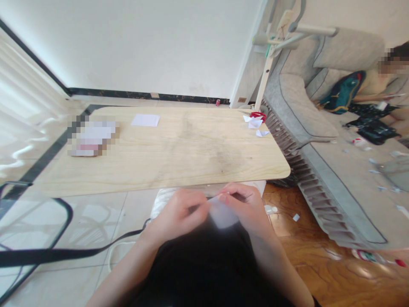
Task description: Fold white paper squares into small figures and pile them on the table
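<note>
Close to my body, below the table's near edge, a small white sheet of paper is held between my two hands. My left hand pinches its left edge between thumb and fingers. On the other side, my right hand grips the upper right edge, thumb on top and fingers curled behind. Part of the paper looks blurred, so I cannot make out any creases. Several folded white paper pieces lie at the table's far right corner, beside red-handled scissors.
The wooden table carries a stack of white paper and a blurred-out package at left. A grey sofa with a seated person stands right. A black strap crosses at lower left. A bottle lies on the floor.
</note>
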Action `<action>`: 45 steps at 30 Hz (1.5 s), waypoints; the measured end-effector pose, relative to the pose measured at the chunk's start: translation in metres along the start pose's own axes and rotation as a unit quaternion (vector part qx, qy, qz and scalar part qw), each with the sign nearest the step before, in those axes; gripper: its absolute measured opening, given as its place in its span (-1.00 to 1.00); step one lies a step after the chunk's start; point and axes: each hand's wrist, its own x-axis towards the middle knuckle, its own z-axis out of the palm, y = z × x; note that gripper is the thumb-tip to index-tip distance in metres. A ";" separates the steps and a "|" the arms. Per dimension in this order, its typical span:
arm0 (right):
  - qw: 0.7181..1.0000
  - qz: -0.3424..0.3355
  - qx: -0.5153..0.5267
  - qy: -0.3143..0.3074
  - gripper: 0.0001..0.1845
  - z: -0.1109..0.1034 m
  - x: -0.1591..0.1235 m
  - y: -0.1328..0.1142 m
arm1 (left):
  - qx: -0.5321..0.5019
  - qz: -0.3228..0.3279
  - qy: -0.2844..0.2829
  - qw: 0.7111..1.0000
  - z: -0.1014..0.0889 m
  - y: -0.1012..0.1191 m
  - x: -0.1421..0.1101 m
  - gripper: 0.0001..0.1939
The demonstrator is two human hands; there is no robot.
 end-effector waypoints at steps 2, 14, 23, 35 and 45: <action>0.999 -0.001 0.011 0.031 -0.90 0.002 0.000 0.001 | -0.009 -0.017 0.036 0.999 0.001 0.004 0.002 -0.67; 0.993 -0.076 -0.081 0.041 -0.93 0.003 -0.001 -0.001 | 0.045 -0.047 0.050 0.997 -0.001 0.008 0.008 -0.73; 0.991 -0.088 -0.085 0.046 -0.96 -0.008 0.000 0.002 | 0.046 -0.052 0.039 0.997 -0.009 0.008 0.009 -0.82; 0.984 -0.090 -0.057 0.143 -0.94 -0.007 0.008 -0.005 | -0.075 -0.152 0.088 0.982 -0.010 0.010 0.020 -0.83; 0.995 -0.071 -0.046 0.060 -0.83 0.009 0.006 -0.003 | -0.083 -0.169 0.129 0.974 0.003 0.007 0.022 -0.86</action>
